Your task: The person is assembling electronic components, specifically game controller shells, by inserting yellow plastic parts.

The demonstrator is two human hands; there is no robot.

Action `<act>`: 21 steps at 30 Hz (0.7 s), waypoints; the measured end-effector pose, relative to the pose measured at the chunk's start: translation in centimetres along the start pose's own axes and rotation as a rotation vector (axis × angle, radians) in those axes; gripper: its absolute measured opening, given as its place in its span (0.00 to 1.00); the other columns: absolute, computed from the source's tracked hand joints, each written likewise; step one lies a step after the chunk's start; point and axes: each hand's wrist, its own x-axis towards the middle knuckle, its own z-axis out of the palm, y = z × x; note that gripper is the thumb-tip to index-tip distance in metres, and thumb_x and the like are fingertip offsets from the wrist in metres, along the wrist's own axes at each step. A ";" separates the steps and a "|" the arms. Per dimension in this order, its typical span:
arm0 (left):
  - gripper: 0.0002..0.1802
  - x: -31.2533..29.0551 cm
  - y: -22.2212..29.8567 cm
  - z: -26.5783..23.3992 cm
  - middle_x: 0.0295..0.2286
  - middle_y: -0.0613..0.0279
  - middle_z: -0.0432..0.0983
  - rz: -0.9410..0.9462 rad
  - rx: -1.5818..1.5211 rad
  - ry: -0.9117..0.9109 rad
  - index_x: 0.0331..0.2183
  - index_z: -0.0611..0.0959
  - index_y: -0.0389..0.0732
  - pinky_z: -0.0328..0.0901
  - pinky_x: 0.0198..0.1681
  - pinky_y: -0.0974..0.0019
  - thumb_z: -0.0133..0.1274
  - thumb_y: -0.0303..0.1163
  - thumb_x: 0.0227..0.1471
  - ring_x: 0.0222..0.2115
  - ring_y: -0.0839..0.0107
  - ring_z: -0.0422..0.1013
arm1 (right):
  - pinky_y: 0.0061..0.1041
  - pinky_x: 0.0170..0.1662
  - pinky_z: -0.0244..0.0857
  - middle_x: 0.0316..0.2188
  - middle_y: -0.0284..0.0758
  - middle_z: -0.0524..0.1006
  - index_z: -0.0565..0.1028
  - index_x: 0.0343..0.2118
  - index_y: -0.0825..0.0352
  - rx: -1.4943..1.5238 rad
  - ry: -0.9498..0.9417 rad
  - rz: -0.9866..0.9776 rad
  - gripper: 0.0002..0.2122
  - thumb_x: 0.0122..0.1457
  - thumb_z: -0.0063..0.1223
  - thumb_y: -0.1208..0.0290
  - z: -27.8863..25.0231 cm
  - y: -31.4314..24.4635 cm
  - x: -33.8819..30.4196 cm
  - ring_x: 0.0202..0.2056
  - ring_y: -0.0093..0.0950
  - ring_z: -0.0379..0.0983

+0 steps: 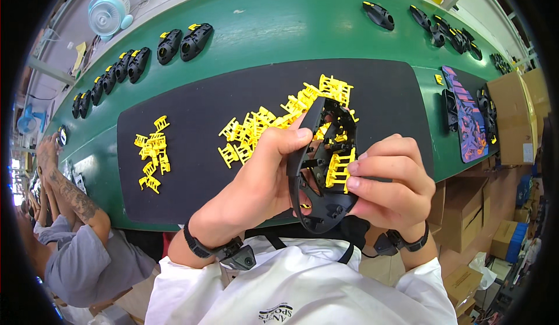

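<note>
My left hand (262, 170) is closed around a black plastic shell (320, 211), thumb along its upper left edge. The shell is tilted up over the near side of the mat, with its hollow inside and small black posts showing. Pinched by the fingers of my right hand (399, 179) is a yellow plastic clip part (338, 172), ladder-like in form, lying against the right part of the shell's inside. Whether it is seated there I cannot tell. Just behind the shell spreads a heap of yellow clip parts (253, 128); a smaller heap (154, 144) lies farther left.
A black mat (192, 92) covers part of the green table (262, 16). Black shells with yellow tabs (169, 46) stand along the far left, more (378, 16) at the far right. Cardboard boxes (512, 118) border the right. Another person's tattooed arm (73, 191) rests at the left.
</note>
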 end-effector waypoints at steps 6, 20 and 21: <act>0.25 0.3 0.1 -1.5 0.34 0.67 0.73 -0.141 0.026 -0.025 0.56 0.66 0.46 0.68 0.27 0.70 0.38 0.48 0.62 0.30 0.76 0.73 | 0.29 0.36 0.67 0.40 0.29 0.79 0.82 0.37 0.63 -0.088 -0.178 0.037 0.18 0.41 0.68 0.65 -0.5 -0.7 0.6 0.38 0.31 0.69; 0.26 4.9 2.8 -4.0 0.33 0.51 0.80 -0.200 0.085 0.107 0.45 0.76 0.32 0.73 0.34 0.62 0.36 0.45 0.62 0.30 0.63 0.78 | 0.34 0.47 0.68 0.39 0.33 0.76 0.77 0.40 0.65 -0.032 -0.213 0.153 0.20 0.41 0.71 0.73 0.9 1.5 1.0 0.42 0.38 0.70; 0.25 5.9 3.6 -3.5 0.33 0.53 0.80 -0.149 0.134 0.163 0.47 0.75 0.33 0.73 0.34 0.63 0.38 0.45 0.62 0.30 0.65 0.78 | 0.35 0.49 0.68 0.41 0.35 0.76 0.77 0.41 0.65 -0.101 -0.191 0.148 0.20 0.43 0.70 0.72 1.1 1.9 1.0 0.44 0.39 0.70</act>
